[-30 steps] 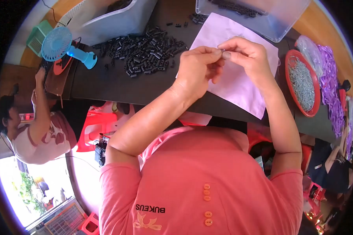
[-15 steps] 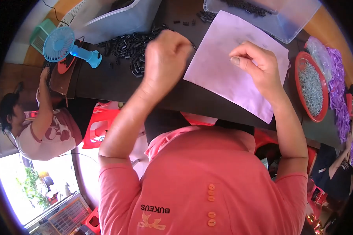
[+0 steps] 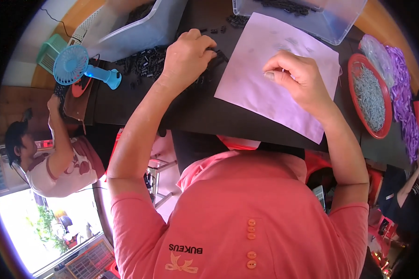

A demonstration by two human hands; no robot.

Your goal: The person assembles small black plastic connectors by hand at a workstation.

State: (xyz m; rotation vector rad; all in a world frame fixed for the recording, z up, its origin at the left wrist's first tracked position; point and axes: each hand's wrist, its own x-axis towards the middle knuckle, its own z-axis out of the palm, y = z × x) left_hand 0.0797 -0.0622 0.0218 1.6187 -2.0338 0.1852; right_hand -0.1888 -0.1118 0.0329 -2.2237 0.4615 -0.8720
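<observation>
My left hand (image 3: 187, 59) is over the right side of a pile of small black tubular parts (image 3: 149, 64). Its fingers are curled in toward the thumb; dark pieces show by the fingertips, and I cannot make out what they grip. Above a pinkish-white cloth sheet (image 3: 260, 100) hovers my right hand (image 3: 297, 80), thumb and forefinger pressed together. Whatever is between them is too small to name. Faint grey marks or small bits show on the sheet's far part.
A red oval basin (image 3: 387, 118) of small silvery metal pieces stands at the right, beside purple ribbon-like strips (image 3: 402, 102). Two translucent bins (image 3: 160, 32) (image 3: 342, 28) stand at the back. A blue fan (image 3: 71, 65) is at the far left. Another person (image 3: 65, 162) sits left.
My left hand has moved left and slightly down, closer to the black parts. My right hand has shifted a little left over the sheet, still pinched. The view has shifted slightly.
</observation>
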